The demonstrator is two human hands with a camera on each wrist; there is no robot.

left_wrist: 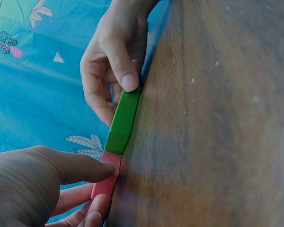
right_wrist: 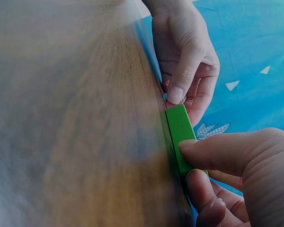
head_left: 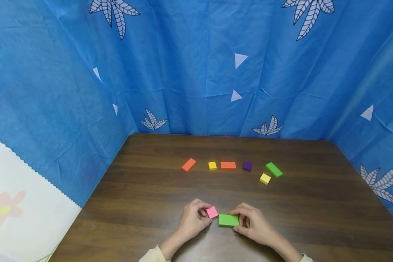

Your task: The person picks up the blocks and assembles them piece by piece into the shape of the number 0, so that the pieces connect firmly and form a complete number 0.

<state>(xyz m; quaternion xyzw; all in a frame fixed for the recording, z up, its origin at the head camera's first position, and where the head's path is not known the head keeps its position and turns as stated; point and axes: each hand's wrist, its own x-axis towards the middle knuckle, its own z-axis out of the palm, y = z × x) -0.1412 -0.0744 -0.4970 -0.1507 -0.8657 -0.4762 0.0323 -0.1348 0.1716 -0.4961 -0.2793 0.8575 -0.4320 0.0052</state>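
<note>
Near the front of the brown table, my left hand (head_left: 193,219) pinches a small pink block (head_left: 212,212) between thumb and fingers. Just right of it, my right hand (head_left: 253,223) grips the right end of a flat green rectangular block (head_left: 228,220). The pink block sits slightly tilted beside the green one, with a narrow gap in the head view. In the left wrist view the thumb lies on the pink block (left_wrist: 106,175), which overlaps the end of the green block (left_wrist: 124,118). The right wrist view has the right thumb on the side of the green block (right_wrist: 181,137).
Farther back on the table (head_left: 144,182) lie an orange block (head_left: 189,165), a small yellow-orange block (head_left: 212,166), another orange block (head_left: 227,166), a purple block (head_left: 247,166), a green block (head_left: 274,170) and a pale yellow block (head_left: 265,178). A blue curtain (head_left: 190,65) hangs behind.
</note>
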